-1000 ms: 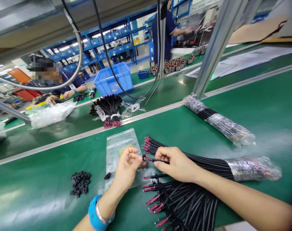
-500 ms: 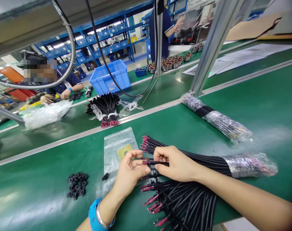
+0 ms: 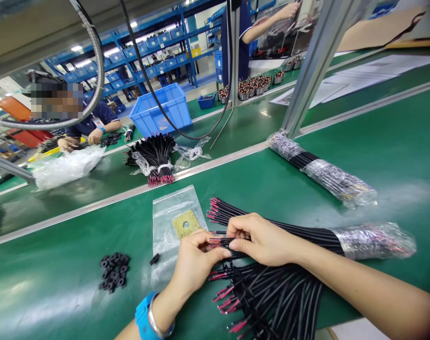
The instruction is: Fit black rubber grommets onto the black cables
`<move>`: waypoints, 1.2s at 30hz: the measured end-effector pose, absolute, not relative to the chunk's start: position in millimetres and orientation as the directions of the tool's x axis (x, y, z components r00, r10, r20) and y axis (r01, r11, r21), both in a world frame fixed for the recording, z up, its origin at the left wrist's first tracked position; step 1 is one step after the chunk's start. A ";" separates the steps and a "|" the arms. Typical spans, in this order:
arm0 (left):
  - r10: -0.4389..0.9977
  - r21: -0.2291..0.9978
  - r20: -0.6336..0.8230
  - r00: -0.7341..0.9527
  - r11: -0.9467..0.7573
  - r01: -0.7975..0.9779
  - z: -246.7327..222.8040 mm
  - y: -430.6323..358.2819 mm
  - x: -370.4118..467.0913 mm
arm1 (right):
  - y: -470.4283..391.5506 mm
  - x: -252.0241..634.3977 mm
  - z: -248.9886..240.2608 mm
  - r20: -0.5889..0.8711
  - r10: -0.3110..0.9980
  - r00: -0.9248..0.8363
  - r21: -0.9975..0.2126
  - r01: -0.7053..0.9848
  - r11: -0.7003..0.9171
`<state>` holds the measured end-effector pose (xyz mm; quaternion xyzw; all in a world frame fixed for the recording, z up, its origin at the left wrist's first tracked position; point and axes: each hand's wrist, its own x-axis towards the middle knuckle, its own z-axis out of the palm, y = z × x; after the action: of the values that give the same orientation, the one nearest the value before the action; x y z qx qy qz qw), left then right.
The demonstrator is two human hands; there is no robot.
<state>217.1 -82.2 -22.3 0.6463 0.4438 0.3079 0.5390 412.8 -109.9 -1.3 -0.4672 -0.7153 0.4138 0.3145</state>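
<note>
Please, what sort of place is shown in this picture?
It is probably a factory assembly workshop: many black cables lie on a long green workbench, and blue shelves with bins stand in the background.

— Holding what?
— Pinching a pink-tipped black cable [image 3: 225, 241] with left hand [image 3: 193, 264] and right hand [image 3: 260, 238], close together.
— And around?
— See a clear bag [image 3: 161, 231] with a yellow plate [image 3: 179, 223] (inside or on top, hard to tell), black parts [image 3: 113, 273] piled farther left, cables [image 3: 282, 293] fanned below the right hand.

A blue bin [image 3: 144, 122] stands near a smaller blue tray [image 3: 206, 103].
</note>
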 end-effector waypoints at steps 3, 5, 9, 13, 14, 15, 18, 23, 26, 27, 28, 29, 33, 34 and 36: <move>0.903 0.933 -0.052 0.426 -0.107 0.343 -17.8 -81.4 220.3 | -110.0 412.3 -1.6 0.050 0.932 -0.359 -0.895 0.398 0.201; 0.898 0.933 -0.093 0.430 -0.072 0.352 -15.5 -81.4 223.5 | -109.9 412.0 -2.3 0.038 0.934 -0.354 -0.902 0.390 0.185; 0.869 0.956 -0.213 0.447 0.090 0.280 -17.7 -83.1 230.3 | -109.6 412.0 -4.4 0.005 0.936 -0.352 -0.919 0.367 0.143; 0.861 0.964 -0.232 0.452 0.141 0.226 -25.2 -86.4 234.2 | -109.3 412.7 -6.2 -0.040 0.934 -0.355 -0.927 0.362 0.098; 0.858 0.967 -0.230 0.459 0.146 0.210 -26.4 -87.0 233.9 | -109.3 412.8 -6.4 -0.061 0.931 -0.360 -0.930 0.358 0.077; 0.850 0.968 -0.231 0.473 0.154 0.197 -27.0 -87.4 233.0 | -109.3 412.7 -6.7 -0.083 0.928 -0.364 -0.934 0.352 0.055; 0.799 0.963 -0.264 0.540 0.191 0.189 -24.3 -86.9 225.8 | -109.5 412.5 -7.8 -0.129 0.919 -0.373 -0.941 0.338 0.005; 0.784 0.969 -0.243 0.571 0.167 0.183 -15.8 -85.5 210.3 | -110.0 412.5 -7.8 -0.135 0.897 -0.422 -0.939 0.343 0.020; 0.813 0.968 -0.247 0.528 0.180 0.176 -16.0 -86.5 207.4 | -110.0 412.3 -4.9 -0.073 0.893 -0.444 -0.915 0.386 0.117; 0.816 0.966 -0.256 0.518 0.199 0.164 -16.5 -86.8 207.5 | -110.0 412.0 -4.0 -0.054 0.895 -0.444 -0.905 0.401 0.144; 0.815 0.963 -0.269 0.514 0.227 0.144 -17.0 -87.1 208.0 | -110.0 411.7 -3.4 -0.040 0.896 -0.442 -0.898 0.410 0.162; 0.811 0.958 -0.283 0.512 0.261 0.117 -17.2 -87.2 208.7 | -110.0 411.2 -3.2 -0.034 0.899 -0.436 -0.895 0.414 0.167; 0.792 0.924 -0.340 0.507 0.381 0.025 -14.3 -87.0 211.4 | -110.4 409.3 -5.9 -0.054 0.904 -0.423 -0.905 0.403 0.135; 0.791 0.919 -0.348 0.504 0.393 0.017 -13.0 -87.0 211.5 | -110.5 408.9 -7.1 -0.061 0.904 -0.423 -0.907 0.402 0.127; 0.786 0.914 -0.355 0.506 0.405 0.011 -10.8 -87.1 211.2 | -110.5 408.5 -9.5 -0.076 0.903 -0.423 -0.909 0.401 0.112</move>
<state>211.2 -87.1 -10.8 0.4754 0.4192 0.2672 0.7259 408.5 -110.5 -9.5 -0.4675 -0.6973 0.4748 0.2641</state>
